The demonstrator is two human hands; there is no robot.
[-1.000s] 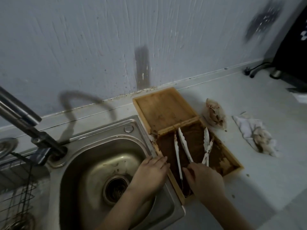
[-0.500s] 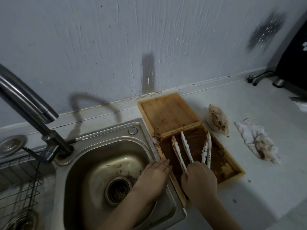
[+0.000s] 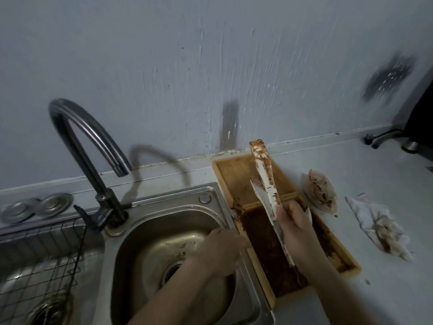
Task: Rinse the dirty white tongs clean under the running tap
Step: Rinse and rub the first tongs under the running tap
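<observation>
no readable text, no labels, no brands, no numbers anywhere in view

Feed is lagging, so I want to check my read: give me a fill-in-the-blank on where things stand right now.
1. The right hand holds the dirty white tongs above the wooden ____.
2. The left hand rests on the edge of the ____.
3. The tap has ____ water coming from it.

Missing words: tray; sink; no

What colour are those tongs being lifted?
The tongs are white, smeared with brown residue; the head view shows it.
</observation>
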